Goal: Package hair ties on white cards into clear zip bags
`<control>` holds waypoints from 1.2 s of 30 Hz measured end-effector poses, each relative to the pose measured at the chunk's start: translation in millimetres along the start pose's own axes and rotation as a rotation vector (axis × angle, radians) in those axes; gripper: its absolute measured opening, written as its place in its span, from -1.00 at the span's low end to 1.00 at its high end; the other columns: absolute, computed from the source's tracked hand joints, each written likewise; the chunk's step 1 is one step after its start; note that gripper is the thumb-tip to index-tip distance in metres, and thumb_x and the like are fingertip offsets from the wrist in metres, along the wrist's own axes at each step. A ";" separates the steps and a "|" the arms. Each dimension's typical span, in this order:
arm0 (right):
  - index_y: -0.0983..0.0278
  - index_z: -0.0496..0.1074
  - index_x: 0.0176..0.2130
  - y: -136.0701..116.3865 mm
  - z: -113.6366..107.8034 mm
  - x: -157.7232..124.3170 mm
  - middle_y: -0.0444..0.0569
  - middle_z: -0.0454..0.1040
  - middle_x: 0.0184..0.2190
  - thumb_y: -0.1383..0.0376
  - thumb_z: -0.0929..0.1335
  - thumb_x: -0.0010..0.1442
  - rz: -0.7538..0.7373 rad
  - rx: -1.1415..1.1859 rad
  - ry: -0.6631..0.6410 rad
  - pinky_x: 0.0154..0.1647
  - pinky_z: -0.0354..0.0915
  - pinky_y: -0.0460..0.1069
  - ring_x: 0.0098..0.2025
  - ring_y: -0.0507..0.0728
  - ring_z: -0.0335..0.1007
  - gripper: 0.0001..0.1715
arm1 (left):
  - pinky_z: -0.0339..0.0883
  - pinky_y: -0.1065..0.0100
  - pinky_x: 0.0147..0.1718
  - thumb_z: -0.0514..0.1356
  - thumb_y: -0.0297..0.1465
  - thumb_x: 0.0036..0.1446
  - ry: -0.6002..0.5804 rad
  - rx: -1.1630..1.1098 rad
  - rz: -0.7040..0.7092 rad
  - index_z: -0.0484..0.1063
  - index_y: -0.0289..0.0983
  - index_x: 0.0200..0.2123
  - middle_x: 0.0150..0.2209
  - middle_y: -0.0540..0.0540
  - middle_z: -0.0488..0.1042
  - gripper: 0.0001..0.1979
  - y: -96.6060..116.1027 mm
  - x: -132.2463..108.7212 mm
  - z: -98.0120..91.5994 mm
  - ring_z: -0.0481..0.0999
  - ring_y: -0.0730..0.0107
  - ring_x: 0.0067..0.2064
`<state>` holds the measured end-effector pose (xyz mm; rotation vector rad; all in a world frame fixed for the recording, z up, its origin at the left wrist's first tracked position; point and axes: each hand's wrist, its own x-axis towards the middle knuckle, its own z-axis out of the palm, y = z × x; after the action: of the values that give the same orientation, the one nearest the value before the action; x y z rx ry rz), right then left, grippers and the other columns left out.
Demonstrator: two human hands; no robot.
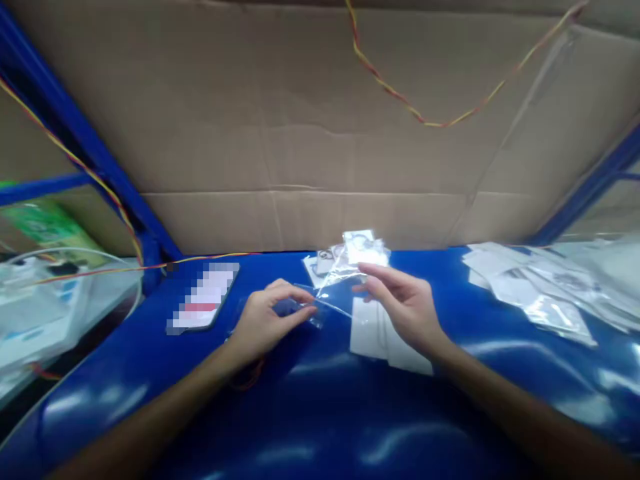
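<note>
Between thumb and forefinger, my left hand (273,319) pinches the edge of a clear plastic bag (336,301). My right hand (404,303) is just right of the bag, its thumb and fingers apart, with nothing visible between them. Below and beside that hand lie white cards or papers (369,337) on the blue table (320,407). Farther back, near the cardboard, is a small pile of clear packets with white contents (361,248). Reddish wire (250,379) shows under my left wrist, partly hidden.
A blurred-out phone-like object (210,297) lies on the left. Several bagged white sheets (530,287) spread across the right. Cardboard (310,120) stands behind, with a twisted red-yellow wire (425,122) hanging before it. Blue frame posts (95,133) flank the table.
</note>
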<state>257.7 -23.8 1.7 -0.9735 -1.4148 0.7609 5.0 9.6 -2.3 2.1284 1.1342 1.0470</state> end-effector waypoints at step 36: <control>0.21 0.66 -0.10 4.7 4.7 -0.1 0.02 0.71 -0.23 0.19 0.51 0.20 0.134 0.143 -0.212 -0.47 0.48 -0.05 -0.29 0.19 0.69 -0.74 | 0.25 0.06 0.25 0.07 -0.31 0.40 0.019 0.012 0.117 0.42 -0.21 -0.12 0.24 -0.23 0.43 -0.83 14.4 -5.6 -7.9 0.36 0.05 0.30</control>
<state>253.7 -21.3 -2.9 -0.9030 -1.4642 1.0762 3.1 -2.1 10.4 2.2212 1.0373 1.1178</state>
